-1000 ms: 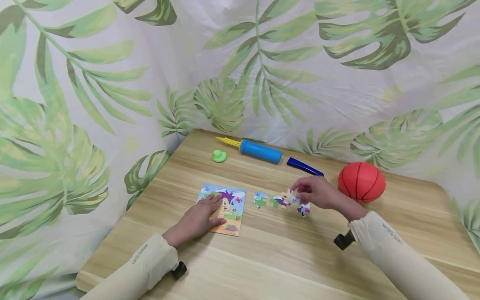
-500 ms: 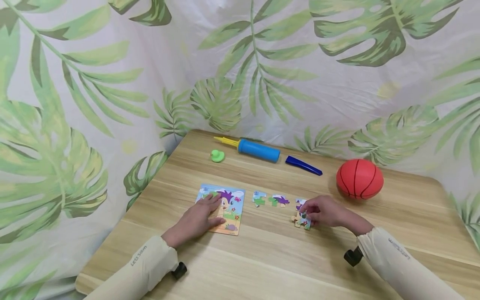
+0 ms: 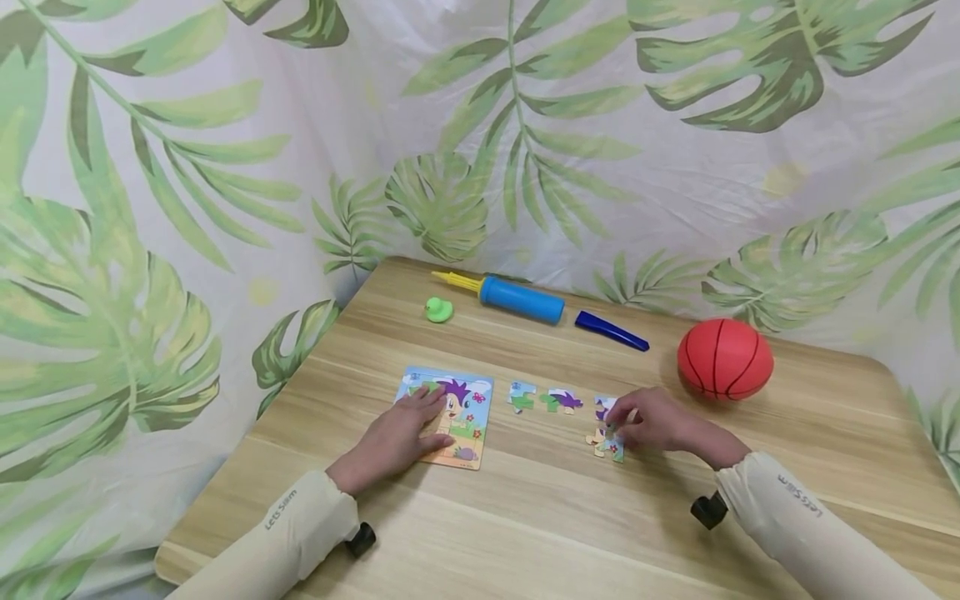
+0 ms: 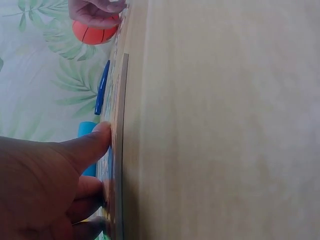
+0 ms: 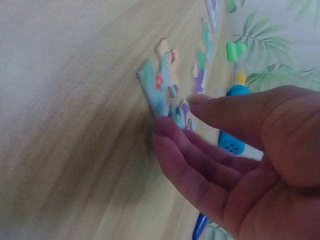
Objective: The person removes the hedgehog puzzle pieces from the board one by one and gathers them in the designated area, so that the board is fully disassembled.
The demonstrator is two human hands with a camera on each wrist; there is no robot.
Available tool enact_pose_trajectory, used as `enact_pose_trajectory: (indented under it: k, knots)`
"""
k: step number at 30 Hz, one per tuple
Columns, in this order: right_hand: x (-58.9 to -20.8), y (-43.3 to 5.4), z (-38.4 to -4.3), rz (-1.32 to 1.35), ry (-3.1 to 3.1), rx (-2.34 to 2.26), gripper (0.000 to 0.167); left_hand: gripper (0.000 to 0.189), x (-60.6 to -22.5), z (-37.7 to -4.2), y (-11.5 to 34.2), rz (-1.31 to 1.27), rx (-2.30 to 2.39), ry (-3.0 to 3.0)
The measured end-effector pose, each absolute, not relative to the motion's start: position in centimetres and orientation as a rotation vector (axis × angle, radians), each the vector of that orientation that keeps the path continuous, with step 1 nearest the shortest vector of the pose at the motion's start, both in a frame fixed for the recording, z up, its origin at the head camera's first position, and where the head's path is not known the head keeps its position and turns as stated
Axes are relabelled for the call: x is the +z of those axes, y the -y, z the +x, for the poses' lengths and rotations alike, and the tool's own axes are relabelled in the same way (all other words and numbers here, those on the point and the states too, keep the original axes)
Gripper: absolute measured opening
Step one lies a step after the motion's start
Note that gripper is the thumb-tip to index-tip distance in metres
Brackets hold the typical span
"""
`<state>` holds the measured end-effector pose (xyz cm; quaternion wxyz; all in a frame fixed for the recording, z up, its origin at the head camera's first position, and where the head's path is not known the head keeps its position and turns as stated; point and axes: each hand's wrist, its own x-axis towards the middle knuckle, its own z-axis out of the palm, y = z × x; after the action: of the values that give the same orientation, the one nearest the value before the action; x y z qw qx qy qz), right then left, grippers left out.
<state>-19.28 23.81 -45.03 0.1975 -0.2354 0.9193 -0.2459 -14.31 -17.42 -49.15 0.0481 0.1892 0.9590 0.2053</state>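
My left hand (image 3: 397, 437) rests with spread fingers on a cartoon puzzle board (image 3: 477, 408) showing a purple-haired animal. In the left wrist view the thumb lies along the top of the thin board (image 4: 120, 150). To the right, my right hand (image 3: 656, 423) pinches puzzle pieces (image 3: 606, 447) at their right edge. The right wrist view shows thumb and fingertips around a piece with a fin-like eye print, beside a flowered piece (image 5: 157, 87). Fingers partly hide where these pieces meet. Two separate pieces, one green-and-blue (image 3: 521, 397) and one purple-and-green (image 3: 561, 401), lie between the hands.
Along the back of the wooden table (image 3: 525, 533) lie a green toy duck (image 3: 438, 310), a blue hand pump (image 3: 521, 299) with a yellow nozzle end and a dark blue tapered object (image 3: 611, 331). A red ball (image 3: 725, 359) sits beyond the right hand. Leaf-patterned cloth hangs behind.
My right hand has brought a puzzle piece from beside the purple-and-green one toward the near right, placing it by another piece. Over the last half second it barely moves. The left hand stays put.
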Motion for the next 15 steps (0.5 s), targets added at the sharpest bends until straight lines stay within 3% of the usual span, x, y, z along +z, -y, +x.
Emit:
enact_pose_trajectory:
  k: [6,15]
  knots:
    - [-42.9,-23.6,-19.1,-0.588,-2.649,-0.718,0.009,0.070,-49.1,-14.3,17.4,0.570,0.616,-2.925]
    - [-37.7,-21.1,-19.0,-0.813,-2.780,-0.722,0.009,0.068,-49.1,-14.3,17.4,0.582,0.590,-2.953]
